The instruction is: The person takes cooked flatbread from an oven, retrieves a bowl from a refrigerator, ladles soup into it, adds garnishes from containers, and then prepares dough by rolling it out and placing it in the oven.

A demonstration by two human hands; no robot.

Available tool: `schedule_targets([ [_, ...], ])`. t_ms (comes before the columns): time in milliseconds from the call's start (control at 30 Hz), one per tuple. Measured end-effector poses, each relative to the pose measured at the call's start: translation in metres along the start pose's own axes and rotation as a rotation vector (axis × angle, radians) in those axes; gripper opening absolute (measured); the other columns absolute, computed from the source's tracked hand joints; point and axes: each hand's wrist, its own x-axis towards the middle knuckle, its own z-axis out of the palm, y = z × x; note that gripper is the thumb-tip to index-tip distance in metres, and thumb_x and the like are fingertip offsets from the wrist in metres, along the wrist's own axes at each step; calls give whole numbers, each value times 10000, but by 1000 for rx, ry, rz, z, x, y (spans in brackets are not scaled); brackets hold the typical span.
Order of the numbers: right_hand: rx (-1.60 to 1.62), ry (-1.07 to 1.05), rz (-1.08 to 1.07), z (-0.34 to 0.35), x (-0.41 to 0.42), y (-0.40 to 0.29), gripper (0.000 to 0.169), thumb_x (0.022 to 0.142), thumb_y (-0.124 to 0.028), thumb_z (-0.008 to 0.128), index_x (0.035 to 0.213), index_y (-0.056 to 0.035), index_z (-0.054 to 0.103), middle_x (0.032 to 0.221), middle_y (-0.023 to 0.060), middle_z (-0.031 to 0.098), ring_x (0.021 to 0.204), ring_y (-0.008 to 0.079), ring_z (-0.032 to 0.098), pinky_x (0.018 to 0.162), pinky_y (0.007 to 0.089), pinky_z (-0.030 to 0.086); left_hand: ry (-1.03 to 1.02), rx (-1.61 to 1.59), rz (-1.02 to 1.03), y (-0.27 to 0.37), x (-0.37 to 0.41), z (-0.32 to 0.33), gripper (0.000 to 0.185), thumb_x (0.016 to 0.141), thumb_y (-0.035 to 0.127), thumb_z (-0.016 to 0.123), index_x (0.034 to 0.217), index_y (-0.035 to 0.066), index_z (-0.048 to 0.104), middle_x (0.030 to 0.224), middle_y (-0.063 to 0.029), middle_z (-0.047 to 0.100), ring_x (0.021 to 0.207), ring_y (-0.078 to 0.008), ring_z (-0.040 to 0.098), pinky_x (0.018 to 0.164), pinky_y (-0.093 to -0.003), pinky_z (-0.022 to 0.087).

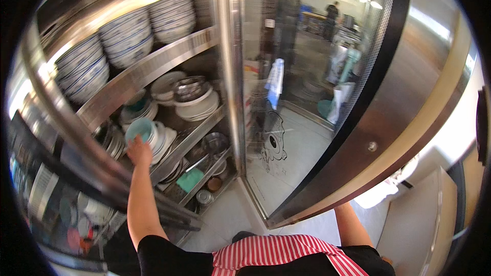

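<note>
My left hand [139, 151] reaches into a metal dish cabinet, with its fingers at the rim of a light-blue bowl [140, 129]. Whether the fingers grip the bowl cannot be told. The bowl rests among white plates and bowls [164, 140] on the middle shelf. Behind it stand a dark-green bowl [138, 101] on stacked plates and metal bowls [190, 88] on white dishes. My right hand is hidden behind the open glass door [291, 122] with its wide metal frame; only the right forearm shows below the door's edge.
Stacks of blue-patterned bowls [126, 40] fill the upper shelf. The lower shelf holds a green cloth [190, 179], a strainer [215, 143] and a round metal container [205, 197]. A metal upright [230, 73] stands between shelves and door. A person [331, 19] shows far off through or in the glass.
</note>
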Motion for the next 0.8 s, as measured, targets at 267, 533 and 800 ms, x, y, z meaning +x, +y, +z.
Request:
schedule_targets([
  [267, -94, 258, 38, -25, 33, 8, 538, 873, -223, 593, 1310, -1, 371, 1217, 122, 489, 1097, 231, 503, 954, 364, 412, -17, -35, 150, 3, 37, 42, 243, 932, 262, 496, 1041, 88, 627, 959, -140, 663, 970, -316, 600, 1011, -532, 325],
  [533, -112, 292, 69, -22, 14, 18, 544, 896, -247, 563, 1332, -1, 349, 1242, 119, 478, 1112, 231, 492, 970, 364, 397, 248, -47, 152, 2, 50, 47, 203, 934, 200, 474, 1061, 78, 576, 933, -143, 648, 901, -347, 601, 893, -509, 405],
  [800, -110, 218, 56, -12, 11, 22, 552, 919, -270, 533, 1355, -1, 328, 1267, 116, 467, 1126, 231, 480, 987, 364, 382, 439, -1367, -226, -54, 105, 89, 189, 934, 192, 455, 1007, 55, 562, 960, -126, 639, 865, -296, 596, 808, -398, 447],
])
